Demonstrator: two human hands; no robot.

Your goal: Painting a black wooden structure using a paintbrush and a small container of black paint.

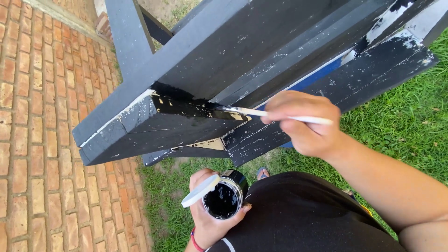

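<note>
My right hand [305, 123] grips a thin white-handled paintbrush [254, 112]. Its bristle tip touches a patch of wet black paint on the end of a dark grey wooden structure [196, 56] with flaking paint. Lower down, my left hand [205, 219] holds an open jar of black paint [225, 196] together with its white lid [200, 190], which is pinched against the jar's rim. The jar is close to my body, just below the structure's end.
A red brick pavement [42, 140] runs along the left. Green grass [401, 126] lies to the right and under the structure. My black shirt [298, 214] fills the bottom middle. A sandalled toe [262, 173] shows on the grass.
</note>
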